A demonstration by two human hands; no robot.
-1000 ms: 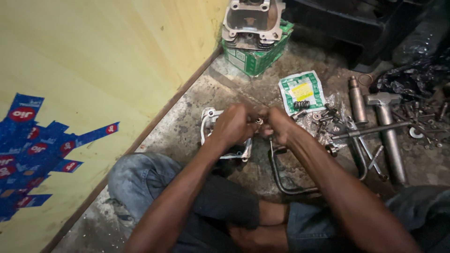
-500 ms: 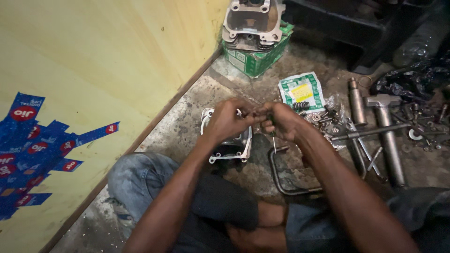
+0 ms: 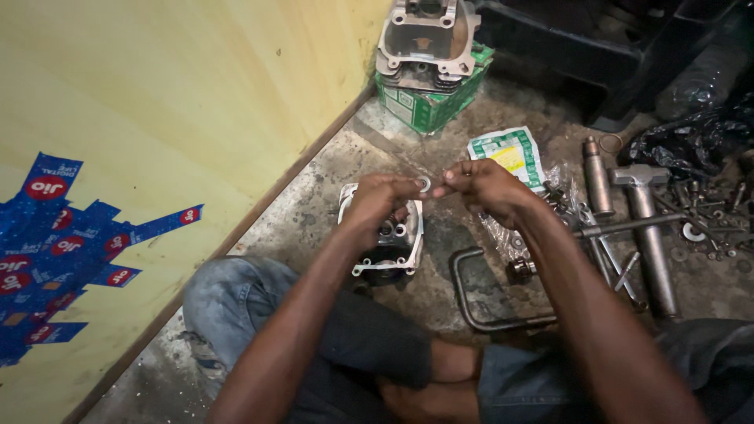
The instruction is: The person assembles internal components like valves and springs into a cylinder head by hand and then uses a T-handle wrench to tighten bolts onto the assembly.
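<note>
Dull cast metal makes up the cylinder head [image 3: 386, 243] lying on the stained concrete floor [image 3: 314, 196], close to the yellow wall's lower edge. Just above it, the left hand [image 3: 377, 206] pinches a small flat metal ring, a washer [image 3: 425, 184], between thumb and fingertips, wrist bent down. The right hand [image 3: 487, 187] faces it, fingers bunched and closed on something too small to make out, its tips almost touching the washer. Both forearms reach forward over crossed legs in worn denim. Beyond the right hand lies a flat green-and-white packet [image 3: 510, 153] with a yellow panel. Farther back, by the wall, a green carton [image 3: 428, 106] carries another grey engine casting [image 3: 428, 35]. At the floor's right edge lie a steel hammer [image 3: 648, 228] and scattered bolts.
</note>
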